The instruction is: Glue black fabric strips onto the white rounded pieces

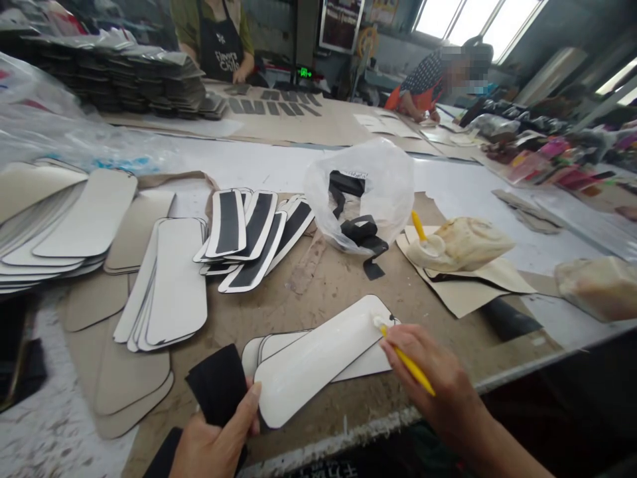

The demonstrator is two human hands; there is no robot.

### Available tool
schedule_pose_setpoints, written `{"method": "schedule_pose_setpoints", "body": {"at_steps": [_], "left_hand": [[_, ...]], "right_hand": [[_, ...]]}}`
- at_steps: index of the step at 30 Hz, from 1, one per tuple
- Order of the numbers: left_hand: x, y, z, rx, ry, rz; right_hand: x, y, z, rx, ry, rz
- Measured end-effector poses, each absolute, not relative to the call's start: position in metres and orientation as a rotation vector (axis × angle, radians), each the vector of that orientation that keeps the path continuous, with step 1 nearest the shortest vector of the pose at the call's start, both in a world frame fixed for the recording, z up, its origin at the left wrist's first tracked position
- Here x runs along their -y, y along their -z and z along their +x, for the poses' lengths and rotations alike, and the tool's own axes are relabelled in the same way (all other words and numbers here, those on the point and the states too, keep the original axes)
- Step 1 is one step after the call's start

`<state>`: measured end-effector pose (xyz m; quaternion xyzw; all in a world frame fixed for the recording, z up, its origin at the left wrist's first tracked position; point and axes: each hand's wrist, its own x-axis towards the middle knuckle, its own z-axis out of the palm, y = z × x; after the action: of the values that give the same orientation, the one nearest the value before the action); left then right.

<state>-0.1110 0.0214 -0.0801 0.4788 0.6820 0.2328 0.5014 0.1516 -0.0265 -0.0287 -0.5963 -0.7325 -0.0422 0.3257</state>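
My right hand [432, 372] grips a yellow-handled glue brush [411, 368], its white-coated tip touching the far right end of a long white panel [321, 362]. The panel has rounded corners and a glossy wet-looking surface. It lies slantwise over other white panels [365, 365]. My left hand [219, 425] is closed around several black strips [219, 382], with the thumb at the panel's near left end. Whether the thumb also pinches the panel, I cannot tell.
White panels with black strips [259, 226] lie behind, beside plain white panels [176, 282]. A plastic bag [318, 192] holds black strip material. At right, a glue-crusted container [462, 242] has another yellow-handled brush [419, 226]. Two people [226, 40] [423, 83] work across the table.
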Motion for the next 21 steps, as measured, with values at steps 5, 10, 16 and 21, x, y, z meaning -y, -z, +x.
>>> {"method": "schedule_pose_setpoints", "body": {"at_steps": [5,10,16,21], "left_hand": [[-0.02,0.082,-0.112,-1.626,-0.596,1.122],[-0.018,0.08,-0.115,-1.55,-0.58,1.176],[-0.018,0.08,-0.113,-1.495,-0.615,1.163],[-0.025,0.075,-0.111,-1.436,-0.654,1.104]], "right_hand": [[0.039,0.032,0.118,1.826,-0.224,-1.389],[0.042,0.038,0.136,1.771,-0.044,-1.473],[0.045,0.045,0.095,1.707,-0.358,-1.361],[0.049,0.042,0.079,1.231,-0.74,-1.505]]}}
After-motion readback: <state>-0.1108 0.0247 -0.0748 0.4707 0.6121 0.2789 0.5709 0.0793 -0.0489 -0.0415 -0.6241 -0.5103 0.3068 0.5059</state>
